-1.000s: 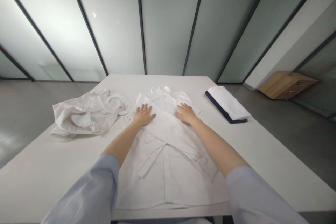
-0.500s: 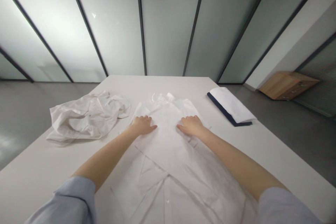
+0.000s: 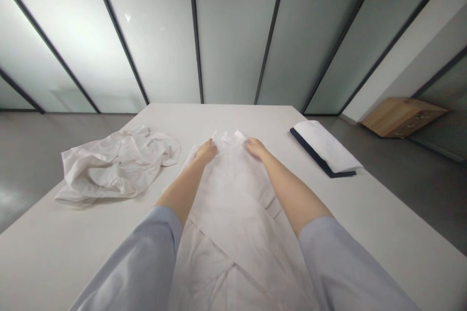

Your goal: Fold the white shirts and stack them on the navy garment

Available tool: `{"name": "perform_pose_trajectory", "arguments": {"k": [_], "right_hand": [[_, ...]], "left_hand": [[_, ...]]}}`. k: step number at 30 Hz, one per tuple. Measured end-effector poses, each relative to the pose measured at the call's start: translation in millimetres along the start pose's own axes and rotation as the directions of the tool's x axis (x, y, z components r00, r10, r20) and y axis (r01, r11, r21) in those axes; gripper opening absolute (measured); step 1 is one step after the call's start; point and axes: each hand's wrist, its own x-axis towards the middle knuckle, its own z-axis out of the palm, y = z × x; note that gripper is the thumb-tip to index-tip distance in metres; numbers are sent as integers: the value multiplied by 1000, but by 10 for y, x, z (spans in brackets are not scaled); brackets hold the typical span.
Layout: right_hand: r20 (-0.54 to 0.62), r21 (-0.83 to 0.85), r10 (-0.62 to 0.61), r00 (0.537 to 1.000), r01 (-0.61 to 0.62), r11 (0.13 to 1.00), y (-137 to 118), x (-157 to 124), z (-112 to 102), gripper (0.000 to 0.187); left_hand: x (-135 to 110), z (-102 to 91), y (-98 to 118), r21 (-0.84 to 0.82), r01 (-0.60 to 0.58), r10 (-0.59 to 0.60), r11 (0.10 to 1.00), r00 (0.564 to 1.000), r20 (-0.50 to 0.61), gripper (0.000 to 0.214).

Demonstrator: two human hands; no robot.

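A white button-up shirt (image 3: pixel 233 194) lies stretched out before me, its collar at the far end and its body running toward me. The sleeves look folded in across the front, with creases crossing near the button placket. My left hand (image 3: pixel 207 150) is closed on the shirt's far left corner, beside the collar. On the opposite side of the collar, my right hand (image 3: pixel 256 148) pinches the shirt at its far right corner. Both arms reach forward over the shirt and cover parts of its side edges.
On the left of the white table (image 3: pixel 365 233) lies a crumpled white garment (image 3: pixel 120 165). To the right sits a folded white cloth (image 3: pixel 324 146) on a dark navy folded piece (image 3: pixel 335 173). A wooden cabinet (image 3: pixel 401 116) stands on the floor beyond, by frosted glass panels.
Both hands have slid forward from lying on the shirt's upper part to its far corners by the collar, and the fingers have closed on the fabric. The shirt's upper part looks narrower.
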Motion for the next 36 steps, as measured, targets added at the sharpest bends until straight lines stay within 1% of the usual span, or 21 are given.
{"name": "perform_pose_trajectory", "arguments": {"k": [2, 5, 8, 10, 13, 15, 17, 19, 21, 22, 23, 24, 25, 26, 27, 28, 29, 31, 33, 34, 36], "right_hand": [[21, 33, 27, 999, -27, 999, 27, 48, 81, 40], [-4, -8, 55, 999, -55, 998, 39, 115, 146, 39], [-24, -95, 45, 999, -48, 994, 14, 163, 175, 39], [-30, -134, 37, 999, -41, 990, -13, 182, 187, 38], [-21, -141, 76, 997, -78, 987, -48, 205, 189, 36], [-10, -129, 101, 995, -101, 986, -64, 216, 173, 32], [-48, -101, 100, 994, -104, 989, -65, 213, 144, 27], [-147, -69, 92, 985, -103, 992, -45, 184, 107, 26], [-234, -68, 46, 971, -63, 996, 3, 123, 70, 27], [-247, -90, 1, 969, -24, 996, 35, 83, 53, 26], [-235, -125, -49, 971, 19, 992, 69, 40, 35, 24], [-205, -167, -90, 975, 56, 984, 102, -4, 17, 22], [-168, -210, -113, 979, 76, 975, 129, -46, -2, 22], [-139, -250, -116, 983, 79, 965, 148, -82, -22, 22], [-130, -281, -111, 985, 71, 957, 155, -111, -41, 24], [-142, -297, -111, 984, 65, 953, 148, -133, -57, 26], [-163, -300, -127, 979, 73, 951, 128, -147, -67, 29], [-192, -282, -199, 961, 141, 949, 56, -164, -57, 37], [-153, -265, -273, 950, 227, 937, -33, -183, 3, 45], [-104, -261, -284, 953, 249, 933, -72, -199, 51, 50], [22, -262, -244, 969, 242, 934, -128, -249, 165, 59]], "left_hand": [[87, 21, 24, -104, 65, -63, 992, 998, 21, 42], [224, 36, 50, -257, 164, -153, 952, 986, 62, 38], [309, 74, 54, -345, 198, -191, 918, 980, 53, 40], [325, 106, 55, -412, 209, -209, 887, 977, 47, 35], [308, 131, 67, -507, 210, -211, 836, 976, 56, 16], [282, 116, 80, -554, 188, -191, 811, 980, 52, 10], [249, 76, 85, -589, 152, -165, 794, 986, 33, 14], [207, 18, 70, -594, 80, -117, 800, 993, -23, 21], [153, -47, 29, -506, -59, -6, 860, 992, -127, 26], [119, -78, 2, -414, -149, 85, 898, 982, -168, 27], [81, -107, -27, -296, -237, 190, 925, 966, -178, 28], [39, -132, -53, -170, -308, 285, 936, 947, -146, 29], [-7, -155, -73, -57, -352, 347, 934, 934, -84, 29], [-56, -175, -85, 42, -367, 368, 929, 930, -22, 29], [-105, -192, -86, 127, -353, 354, 927, 935, 12, 29], [-155, -203, -77, 194, -320, 325, 927, 946, 8, 30], [-202, -208, -60, 238, -287, 302, 928, 953, -28, 32], [-283, -188, -14, 275, -270, 313, 923, 942, -124, 38], [-334, -121, 18, 287, -304, 354, 909, 924, -142, 45], [-347, -73, 21, 293, -311, 353, 904, 930, -103, 50], [-356, 30, 3, 306, -293, 302, 906, 953, 19, 60]]}}
